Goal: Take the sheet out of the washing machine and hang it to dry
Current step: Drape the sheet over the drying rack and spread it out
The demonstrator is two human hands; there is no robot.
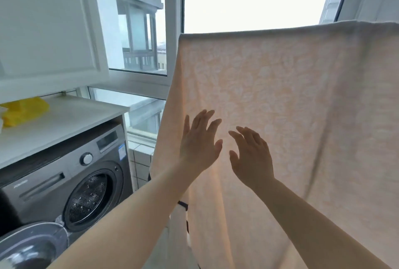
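A pale peach sheet [302,96] with a faint flower pattern hangs draped over a high line in front of the window, spread wide and falling below the frame. My left hand [199,143] and my right hand [250,156] are raised side by side against its lower middle, fingers spread, holding nothing. I cannot tell whether the palms touch the cloth. The grey front-loading washing machine [71,173] stands at the lower left with its round door [32,245] swung open and its drum showing bare metal.
A white countertop [64,121] above the machine carries a yellow bag [23,110]. A white cabinet door [49,26] hangs over it. Behind the sheet are window frames [172,31] and a tiled low wall [140,160]. A white item with dark trim [181,210] hangs below the sheet's left edge.
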